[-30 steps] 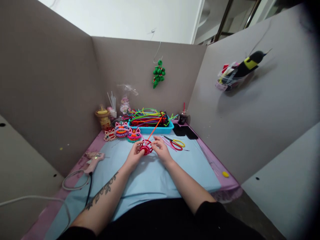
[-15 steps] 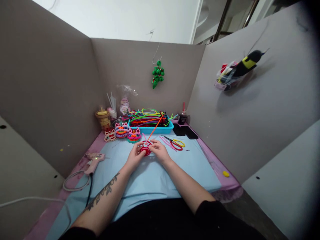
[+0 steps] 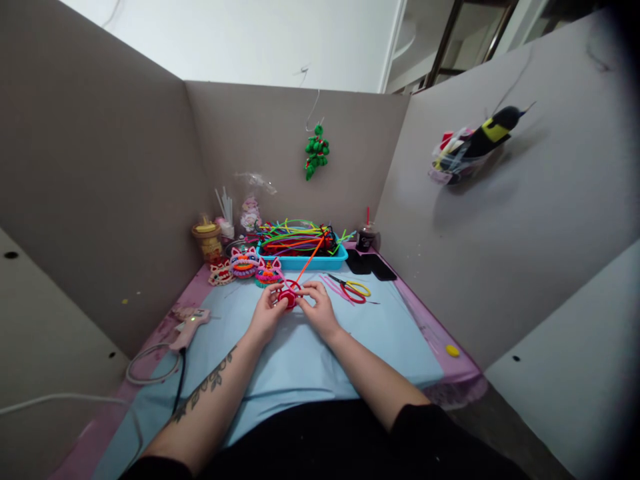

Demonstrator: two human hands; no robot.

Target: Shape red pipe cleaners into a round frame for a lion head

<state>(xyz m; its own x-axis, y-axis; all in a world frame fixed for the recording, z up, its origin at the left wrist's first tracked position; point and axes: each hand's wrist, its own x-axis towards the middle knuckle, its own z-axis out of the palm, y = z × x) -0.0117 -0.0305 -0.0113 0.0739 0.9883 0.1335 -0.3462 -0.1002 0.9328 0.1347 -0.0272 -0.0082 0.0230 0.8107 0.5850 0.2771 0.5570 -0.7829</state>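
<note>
Between my hands, above the blue table cover, is a small red pipe-cleaner piece (image 3: 289, 295). An orange pipe cleaner (image 3: 311, 259) rises from it toward the tray, and a pink strand sticks up at its top. My left hand (image 3: 269, 311) grips the piece's left side, thumb across its front. On the right edge, my right hand (image 3: 317, 308) pinches the piece with thumb and fingers; the exact point of contact is too small to make out. Just behind stand several finished pipe-cleaner animal heads (image 3: 244, 262) in pink, purple and orange.
Scissors (image 3: 354, 291) with yellow and red handles lie right of my hands, beside pink strips. A blue tray (image 3: 303, 262) of pipe cleaners stands behind. A pink glue gun (image 3: 191, 327) lies left; a drink cup (image 3: 367, 237) and dark phone-like slabs (image 3: 370, 264) are back right.
The red piece has tilted and shifted slightly left in my hands, with its pink strand leaning further left. My right fingers have moved a little; both hands still hold it.
</note>
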